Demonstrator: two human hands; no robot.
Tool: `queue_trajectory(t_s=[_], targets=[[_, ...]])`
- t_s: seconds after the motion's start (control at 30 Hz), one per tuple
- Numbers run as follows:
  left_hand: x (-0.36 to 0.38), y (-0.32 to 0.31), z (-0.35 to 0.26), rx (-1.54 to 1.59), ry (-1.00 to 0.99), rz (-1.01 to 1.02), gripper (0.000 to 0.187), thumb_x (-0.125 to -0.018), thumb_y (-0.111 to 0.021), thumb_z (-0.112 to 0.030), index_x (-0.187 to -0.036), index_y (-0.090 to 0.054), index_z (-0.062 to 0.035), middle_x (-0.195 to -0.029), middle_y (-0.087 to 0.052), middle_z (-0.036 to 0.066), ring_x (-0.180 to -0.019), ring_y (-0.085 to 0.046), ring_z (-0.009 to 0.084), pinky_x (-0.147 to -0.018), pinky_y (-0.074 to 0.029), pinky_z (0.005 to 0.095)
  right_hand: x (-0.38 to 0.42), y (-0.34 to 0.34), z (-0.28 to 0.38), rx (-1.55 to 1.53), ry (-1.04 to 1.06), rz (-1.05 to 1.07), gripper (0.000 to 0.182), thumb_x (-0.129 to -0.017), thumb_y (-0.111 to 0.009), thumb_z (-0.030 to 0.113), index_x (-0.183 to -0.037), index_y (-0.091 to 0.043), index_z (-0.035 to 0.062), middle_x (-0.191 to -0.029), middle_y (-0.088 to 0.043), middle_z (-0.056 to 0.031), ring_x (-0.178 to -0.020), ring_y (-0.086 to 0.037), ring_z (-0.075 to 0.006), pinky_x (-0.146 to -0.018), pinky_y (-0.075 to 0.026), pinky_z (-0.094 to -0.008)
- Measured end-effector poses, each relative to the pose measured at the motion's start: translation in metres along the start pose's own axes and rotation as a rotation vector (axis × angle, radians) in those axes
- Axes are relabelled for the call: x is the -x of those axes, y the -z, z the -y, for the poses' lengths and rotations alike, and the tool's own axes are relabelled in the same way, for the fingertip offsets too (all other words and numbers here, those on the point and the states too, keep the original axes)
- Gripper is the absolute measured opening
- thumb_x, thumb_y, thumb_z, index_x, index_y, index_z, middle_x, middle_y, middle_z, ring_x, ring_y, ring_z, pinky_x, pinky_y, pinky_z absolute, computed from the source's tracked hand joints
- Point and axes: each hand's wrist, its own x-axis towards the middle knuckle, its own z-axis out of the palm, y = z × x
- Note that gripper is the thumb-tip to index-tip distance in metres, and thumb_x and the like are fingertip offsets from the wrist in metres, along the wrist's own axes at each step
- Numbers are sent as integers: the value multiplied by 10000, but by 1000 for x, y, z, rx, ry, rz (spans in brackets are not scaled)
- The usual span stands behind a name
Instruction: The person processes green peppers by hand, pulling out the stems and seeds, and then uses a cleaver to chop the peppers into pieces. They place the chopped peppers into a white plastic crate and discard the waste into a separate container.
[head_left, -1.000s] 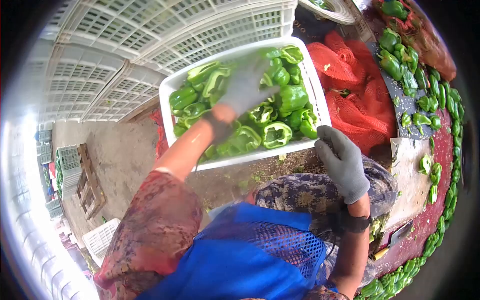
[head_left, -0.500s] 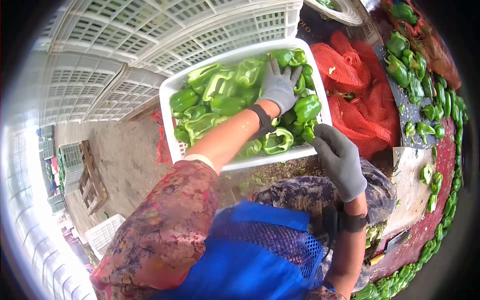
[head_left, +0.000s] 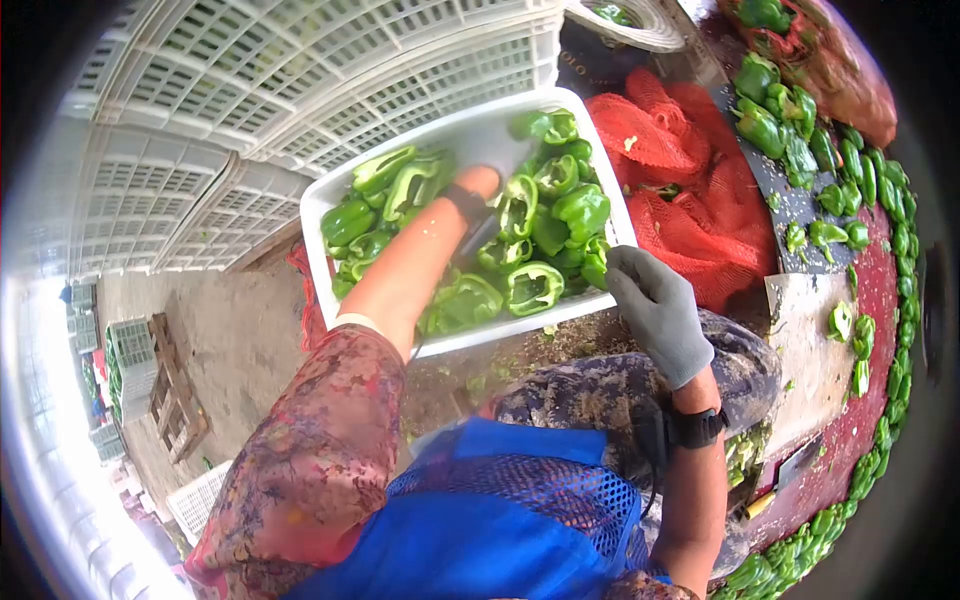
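Observation:
Inside a white plastic crate (head_left: 318, 240), my left hand (head_left: 495, 148) in a grey glove is smeared by motion over the peppers, its fingers unreadable. Green bell peppers (head_left: 582, 213) fill much of the crate, several of them cut open, such as a pepper half (head_left: 535, 288) with its pale inside showing. My right hand (head_left: 660, 318), also gloved in grey, is at the crate's near right corner. Its fingers are curled and seem to grip the crate rim there, close to a green pepper (head_left: 594, 263).
Stacked white crates (head_left: 340, 75) stand beyond and left of the crate. Red mesh sacks (head_left: 700, 190) lie to its right. Farther right are a board (head_left: 805, 335) with pepper pieces, a knife (head_left: 785, 478) and a long curved row of peppers (head_left: 905, 290). A wooden pallet (head_left: 178, 395) lies at left.
My left hand has moved left and away from the crate's right side, and it is now blurred. My right hand stays at the corner. The whole view has shifted slightly.

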Motion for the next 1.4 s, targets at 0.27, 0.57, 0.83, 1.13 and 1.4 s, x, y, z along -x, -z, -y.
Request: queue_trajectory(t_s=[0.27,0.57,0.83,1.13,1.4], targets=[[-11,-38,0,426,37,-241,448,-793,-800,-276,-1139,-707,-7,-1070,-730,188,-961,-702,316,-863,-519,368,65,37,31,121,331,-494,265,-926,-642,-7,-1191,-644,-24,-1090,-695,-110,-980,-661,-161,-887,-521,-283],[-35,-63,-24,1054,238,-190,337,-920,-651,-267,-1160,-688,-34,-999,-712,55,-885,-635,203,-734,-507,325,203,145,-44,-101,61,-1148,307,-993,-556,70,-1283,-601,-20,-1179,-674,-124,-1025,-658,-195,-909,-530,-330],[20,-13,-22,238,-619,-146,412,-1021,-463,-106,-1425,-464,-25,-1372,-569,123,-1247,-558,229,-1065,-455,369,365,211,-214,154,-522,-1302,432,-927,-637,196,-1279,-584,-47,-1128,-672,-126,-962,-608,-180,-874,-480,-313],[174,56,-299,1459,-900,764,277,-956,-596,-2,-1230,-596,-40,-1180,-648,84,-1071,-645,192,-947,-558,356,366,242,-256,780,-1058,-1186,464,-876,-587,356,-1223,-595,49,-1164,-641,-265,-1093,-600,-454,-944,-473,-512],[237,-29,-411,382,-1637,503,186,-906,-615,-44,-1092,-618,-35,-1004,-666,114,-943,-663,284,-836,-542,375,380,300,-303,-347,-633,-1181,311,-818,-652,238,-1047,-625,28,-898,-671,-132,-810,-679,-271,-763,-549,-379]])
